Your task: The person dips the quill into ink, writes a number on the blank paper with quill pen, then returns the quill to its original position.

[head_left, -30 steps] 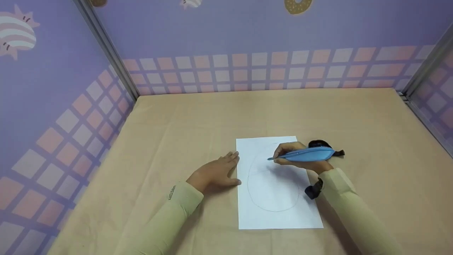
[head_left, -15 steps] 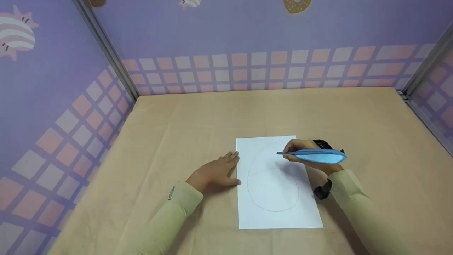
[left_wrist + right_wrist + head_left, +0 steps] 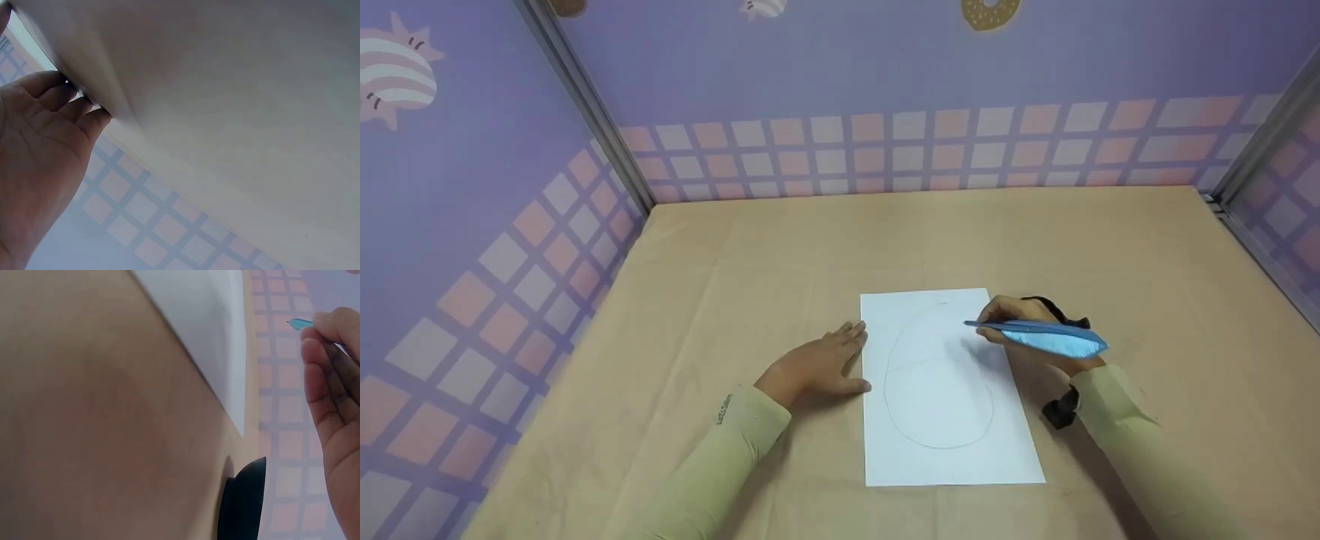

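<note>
A white sheet of paper (image 3: 930, 465) lies on the table, with a thin line drawing of an egg-like outline and a curve across its middle. The left hand (image 3: 817, 367) rests flat at the paper's left edge, fingertips and thumb touching the border. In the left wrist view the left hand's (image 3: 50, 124) fingers are lightly bent against the surface. Over the upper right of the sheet, the right hand (image 3: 1012, 319) pinches a blue leaf-shaped pen (image 3: 1054, 341). The right wrist view shows the pen's tip (image 3: 301, 324) held above the paper.
A black object (image 3: 244, 503), its kind unclear, lies on the table right of the paper, partly hidden behind the right hand in the head view. Beige cloth (image 3: 780, 247) covers the table. Patterned wall panels (image 3: 885, 75) enclose it behind and at the sides.
The right hand with the pen has moved right, from over the paper's middle towards its right edge, uncovering more of the drawing. The left hand and the sheet have not moved.
</note>
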The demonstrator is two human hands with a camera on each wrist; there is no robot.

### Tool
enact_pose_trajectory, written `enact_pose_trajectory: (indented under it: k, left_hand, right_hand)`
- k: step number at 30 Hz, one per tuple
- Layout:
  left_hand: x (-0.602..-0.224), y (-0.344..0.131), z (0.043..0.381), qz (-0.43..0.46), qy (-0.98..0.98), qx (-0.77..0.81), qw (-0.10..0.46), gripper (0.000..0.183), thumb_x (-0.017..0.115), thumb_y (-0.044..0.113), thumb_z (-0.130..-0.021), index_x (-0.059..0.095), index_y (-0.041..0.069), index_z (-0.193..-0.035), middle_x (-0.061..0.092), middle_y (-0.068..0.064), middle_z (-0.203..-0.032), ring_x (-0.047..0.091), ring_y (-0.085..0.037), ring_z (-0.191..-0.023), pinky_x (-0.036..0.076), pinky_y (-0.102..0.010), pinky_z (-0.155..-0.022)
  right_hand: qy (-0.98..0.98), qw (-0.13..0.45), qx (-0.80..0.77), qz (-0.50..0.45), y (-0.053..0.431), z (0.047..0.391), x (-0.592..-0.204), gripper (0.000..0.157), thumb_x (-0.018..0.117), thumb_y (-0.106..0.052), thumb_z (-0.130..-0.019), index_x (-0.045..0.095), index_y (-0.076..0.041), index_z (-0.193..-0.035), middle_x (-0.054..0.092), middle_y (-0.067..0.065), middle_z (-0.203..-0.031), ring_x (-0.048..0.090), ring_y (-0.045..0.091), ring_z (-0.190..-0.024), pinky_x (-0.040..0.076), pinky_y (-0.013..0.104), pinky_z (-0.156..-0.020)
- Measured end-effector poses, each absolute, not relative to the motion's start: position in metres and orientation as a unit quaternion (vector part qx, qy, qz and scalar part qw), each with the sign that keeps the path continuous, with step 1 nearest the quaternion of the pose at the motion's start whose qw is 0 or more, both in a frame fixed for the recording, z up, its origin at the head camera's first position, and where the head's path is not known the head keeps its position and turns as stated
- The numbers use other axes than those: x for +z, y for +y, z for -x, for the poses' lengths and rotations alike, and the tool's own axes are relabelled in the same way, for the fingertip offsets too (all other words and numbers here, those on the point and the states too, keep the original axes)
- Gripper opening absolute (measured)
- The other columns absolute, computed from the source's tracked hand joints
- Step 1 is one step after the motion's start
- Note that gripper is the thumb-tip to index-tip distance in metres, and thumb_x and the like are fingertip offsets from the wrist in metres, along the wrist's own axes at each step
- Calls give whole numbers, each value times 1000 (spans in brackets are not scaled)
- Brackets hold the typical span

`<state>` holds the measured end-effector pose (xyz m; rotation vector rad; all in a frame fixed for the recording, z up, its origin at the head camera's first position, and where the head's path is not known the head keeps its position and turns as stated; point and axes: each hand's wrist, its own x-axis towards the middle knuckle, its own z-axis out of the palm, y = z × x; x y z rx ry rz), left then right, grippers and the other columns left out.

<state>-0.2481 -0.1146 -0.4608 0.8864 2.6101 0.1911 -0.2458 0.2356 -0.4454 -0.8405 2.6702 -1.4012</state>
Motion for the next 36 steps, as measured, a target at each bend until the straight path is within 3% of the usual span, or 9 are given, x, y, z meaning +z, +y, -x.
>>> enact_pose_trajectory:
  k: [10, 16, 23, 29, 36]
  left_hand:
    - [-462, -114, 249, -318, 928, 69, 183, 88, 48, 59, -92, 16, 5, -154, 8, -6, -163, 6, -22, -151, 15, -39, -122]
    - [-460, -114, 247, -313, 929, 71, 187, 88, 50, 58, -92, 16, 6, -154, 8, -5, -163, 6, -22, -151, 14, -39, -123]
    - [-462, -114, 246, -313, 929, 74, 180, 87, 49, 58, -91, 18, 6, -154, 10, -5, -163, 7, -22, -151, 15, -38, -122]
    - [-461, -115, 245, -311, 931, 66, 178, 88, 48, 59, -91, 16, 7, -154, 8, -3, -163, 6, -21, -151, 15, -37, -123]
    - [-461, -116, 246, -310, 930, 79, 180, 88, 52, 58, -91, 17, 8, -154, 8, -3, -163, 7, -21, -151, 16, -40, -122]
  right_hand:
    - [793, -80, -497, 344, 259, 257, -468, 8, 66, 0, -86, 66, 0, -94, 69, 11, -86, 61, 8, -76, 49, 11, -69]
    - [812, -108, -481, 312, 259, 243, -453, 12, 66, 12, -81, 66, 6, -91, 67, 21, -84, 64, 14, -75, 50, 10, -71]
    - [818, -102, -492, 280, 273, 236, -452, 10, 64, 10, -85, 66, 4, -94, 68, 19, -98, 66, 16, -89, 51, 12, -76]
    - [821, -146, -473, 284, 283, 238, -454, 12, 63, 11, -84, 67, 2, -91, 70, 16, -87, 63, 11, -74, 48, 11, -65]
    - [826, -184, -438, 303, 297, 238, -455, 20, 63, 15, -80, 68, 3, -94, 69, 17, -88, 65, 8, -81, 48, 7, -74]
